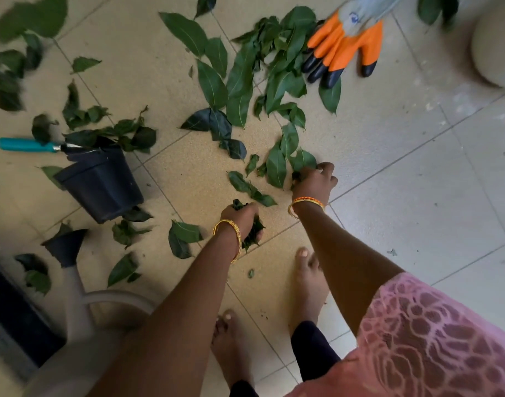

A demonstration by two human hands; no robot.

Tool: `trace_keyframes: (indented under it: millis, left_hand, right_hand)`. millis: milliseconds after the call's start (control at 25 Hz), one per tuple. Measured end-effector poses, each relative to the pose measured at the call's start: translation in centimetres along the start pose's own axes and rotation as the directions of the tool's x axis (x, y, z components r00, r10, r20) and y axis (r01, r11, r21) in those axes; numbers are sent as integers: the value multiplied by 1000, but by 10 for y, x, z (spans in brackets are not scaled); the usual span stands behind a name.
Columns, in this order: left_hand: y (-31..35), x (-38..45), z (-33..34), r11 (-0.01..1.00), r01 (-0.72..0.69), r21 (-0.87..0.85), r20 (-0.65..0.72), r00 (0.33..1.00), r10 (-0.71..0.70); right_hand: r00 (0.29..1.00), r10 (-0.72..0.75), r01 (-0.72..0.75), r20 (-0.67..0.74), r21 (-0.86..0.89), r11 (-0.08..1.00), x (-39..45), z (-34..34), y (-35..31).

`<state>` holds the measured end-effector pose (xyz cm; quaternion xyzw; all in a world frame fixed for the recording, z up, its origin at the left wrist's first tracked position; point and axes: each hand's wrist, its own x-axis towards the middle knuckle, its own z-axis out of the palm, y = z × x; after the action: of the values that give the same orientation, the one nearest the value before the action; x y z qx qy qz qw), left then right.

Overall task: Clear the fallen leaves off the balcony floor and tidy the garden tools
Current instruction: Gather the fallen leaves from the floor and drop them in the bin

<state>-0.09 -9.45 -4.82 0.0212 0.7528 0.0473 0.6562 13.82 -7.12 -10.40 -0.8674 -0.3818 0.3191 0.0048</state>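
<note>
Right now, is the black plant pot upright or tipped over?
Tipped over: the black plant pot lies on its side on the floor.

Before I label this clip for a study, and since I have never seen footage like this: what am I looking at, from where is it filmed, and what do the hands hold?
There is no machine here, only a person with bare hands. The single picture comes from a camera worn on the head, looking down at a tiled balcony floor. The left hand grips a bunch of green leaves. The right hand closes its fingers on more leaves lying on the floor. Around them lie many scattered leaves, a tipped black plant pot, a trowel with a teal handle, orange garden gloves and a watering can.
</note>
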Motion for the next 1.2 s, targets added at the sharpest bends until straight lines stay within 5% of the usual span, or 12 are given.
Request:
trace_keyframes:
  millis: [200,360,480,560,680,840,960,1080,1120,1200]
  left_hand:
    - [-10,4,-3,999,37,25,-24,999,-37]
    - [-13,-6,-3,997,67,-35,7,998,-67]
    - [-8,-29,13,995,21,-95,57,998,-15]
    - [-5,-50,29,994,-57,-93,77,995,64]
    - [-4,-73,42,989,-148,22,28,989,148]
    - [-2,-97,39,990,-129,-58,-116,986,121]
    - [1,-110,31,975,-48,-216,-148,989,16]
    - [7,-111,18,955,-31,-294,-193,981,-27]
    - [10,-108,14,961,-38,-275,-227,973,-26]
    - [19,-99,3,976,-48,-212,-248,969,-6]
  right_hand:
    - [986,149,-116,-75,338,934,-5,15,10]
    - [906,396,-402,147,588,702,0,-22,17]
    - [869,305,-491,389,746,450,-23,-51,16]
    - [856,201,-516,477,755,405,-52,-64,12]
    - [853,144,-503,501,720,478,-86,-77,6]
    - [882,-10,-286,470,553,782,-98,-87,-3]
    - [774,-132,-213,619,450,867,-94,-106,-23]
    - [635,-103,-242,765,325,914,-77,-118,-39]
    - [664,-103,-186,740,296,937,-68,-116,-42]
    - [766,-222,169,604,145,975,-49,-105,-43]
